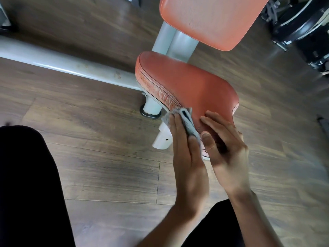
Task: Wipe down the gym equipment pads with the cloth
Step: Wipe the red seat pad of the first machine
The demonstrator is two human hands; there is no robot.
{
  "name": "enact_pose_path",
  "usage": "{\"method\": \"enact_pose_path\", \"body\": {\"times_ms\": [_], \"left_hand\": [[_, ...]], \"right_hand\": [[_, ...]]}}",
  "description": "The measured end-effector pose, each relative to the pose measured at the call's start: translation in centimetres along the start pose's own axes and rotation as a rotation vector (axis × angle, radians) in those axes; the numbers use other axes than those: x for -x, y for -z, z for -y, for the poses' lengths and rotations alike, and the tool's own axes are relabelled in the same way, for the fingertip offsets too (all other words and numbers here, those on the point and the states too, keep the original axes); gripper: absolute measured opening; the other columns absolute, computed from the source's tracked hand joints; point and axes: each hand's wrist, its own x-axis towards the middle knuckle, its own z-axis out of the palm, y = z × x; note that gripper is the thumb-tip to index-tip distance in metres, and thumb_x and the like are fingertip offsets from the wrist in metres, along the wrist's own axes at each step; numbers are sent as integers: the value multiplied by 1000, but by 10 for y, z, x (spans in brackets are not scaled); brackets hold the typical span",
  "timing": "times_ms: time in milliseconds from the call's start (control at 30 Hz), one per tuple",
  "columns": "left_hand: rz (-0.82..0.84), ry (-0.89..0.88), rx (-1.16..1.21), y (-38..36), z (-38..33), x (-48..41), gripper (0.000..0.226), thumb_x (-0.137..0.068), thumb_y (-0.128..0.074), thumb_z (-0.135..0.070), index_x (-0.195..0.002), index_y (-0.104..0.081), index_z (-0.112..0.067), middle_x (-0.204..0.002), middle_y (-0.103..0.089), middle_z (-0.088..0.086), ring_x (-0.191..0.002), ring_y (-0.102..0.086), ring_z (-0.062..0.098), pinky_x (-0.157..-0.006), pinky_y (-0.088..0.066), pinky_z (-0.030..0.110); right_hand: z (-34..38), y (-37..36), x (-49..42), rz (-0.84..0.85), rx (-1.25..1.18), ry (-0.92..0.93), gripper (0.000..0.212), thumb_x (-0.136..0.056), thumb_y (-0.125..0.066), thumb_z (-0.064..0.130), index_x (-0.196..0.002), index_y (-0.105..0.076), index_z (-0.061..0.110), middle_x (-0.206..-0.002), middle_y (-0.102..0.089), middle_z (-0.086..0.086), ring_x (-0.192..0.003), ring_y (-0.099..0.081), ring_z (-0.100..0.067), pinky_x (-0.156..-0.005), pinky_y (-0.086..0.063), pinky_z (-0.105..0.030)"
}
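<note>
A red-orange seat pad (187,82) with worn, cracked stitching along its left edge sits on a pale grey frame. A matching back pad (210,18) stands above it. My left hand (185,150) holds a grey cloth (188,122) between its thumb and straight fingers. It presses the cloth against the pad's near left edge. My right hand (226,143) rests on the near end of the seat pad right beside the cloth, fingers spread on top and thumb at the front edge.
A pale grey frame tube (62,63) runs across the wooden floor (106,166) to the left of the seat. Black weight plates (299,27) lie at the top right. My dark trouser legs (30,189) fill the lower left and bottom.
</note>
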Motion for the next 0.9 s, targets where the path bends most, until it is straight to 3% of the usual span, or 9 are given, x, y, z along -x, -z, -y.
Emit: {"method": "enact_pose_path", "body": {"times_ms": [133,233,300,400,567,667,700,767,900], "left_hand": [[37,-93,-251,7,0,-8,51,-105,-28,-17,-156,-19,-10,-164,-8,-8,-150,0,-1,-118,-2,12],[172,-231,-508,11,-10,-31,50,-104,-26,-17,-153,-29,-13,-163,-15,-8,-152,4,10,-123,0,26],[276,-347,-765,13,-17,-41,52,-100,-27,-15,-150,-38,-9,-161,-27,1,-153,-3,21,-125,-2,40],[451,-438,-1068,9,-32,-56,65,-92,-14,-27,-149,-40,-9,-159,-33,5,-152,-13,27,-124,-1,45],[781,-323,-1334,-23,-55,-75,50,-104,-34,-21,-153,-31,-12,-162,-25,4,-152,-11,27,-123,-3,45],[829,11,-978,-26,-81,-98,31,-103,-42,-15,-128,-62,-13,-126,-63,11,-120,-55,26,-103,-38,38],[736,57,-821,-19,-89,-109,27,-101,-47,-12,-117,-68,-16,-108,-69,7,-103,-60,22,-93,-44,37],[497,-59,-752,1,-100,-137,29,-95,-50,-8,-110,-72,-19,-105,-72,-2,-95,-64,12,-95,-48,29],[485,-205,-1019,26,-90,-176,36,-93,-47,-6,-118,-71,-13,-129,-66,3,-123,-58,17,-111,-39,33]], "right_hand": [[5,8,-4,23,-285,-180,28,-100,-53,25,-120,-70,18,-128,-67,9,-128,-56,-8,-111,-42,-38],[9,15,-9,-74,-452,-300,28,-101,-51,21,-120,-70,15,-122,-71,9,-122,-61,-7,-108,-44,-31],[10,17,-12,-138,-514,-359,28,-101,-52,20,-120,-71,13,-121,-72,5,-121,-62,-10,-109,-45,-35],[9,21,-18,-207,-574,-464,26,-101,-53,21,-118,-72,17,-118,-73,5,-118,-65,-13,-109,-46,-41],[11,28,-38,-325,-406,-607,23,-95,-56,24,-106,-74,34,-102,-74,18,-98,-66,1,-95,-53,-34],[25,33,-58,-374,-307,-646,26,-95,-55,18,-107,-74,32,-87,-70,15,-79,-62,0,-79,-45,-24],[33,34,-65,-350,-261,-654,27,-96,-54,17,-110,-74,29,-89,-69,12,-81,-63,-3,-78,-43,-22],[49,25,-79,-218,-164,-663,28,-98,-51,19,-115,-72,23,-107,-71,1,-104,-64,-16,-89,-43,-26],[73,-20,-90,271,164,-660,56,-100,-39,48,-138,-53,9,-149,-44,-15,-142,-34,-33,-115,-26,-44]]}}
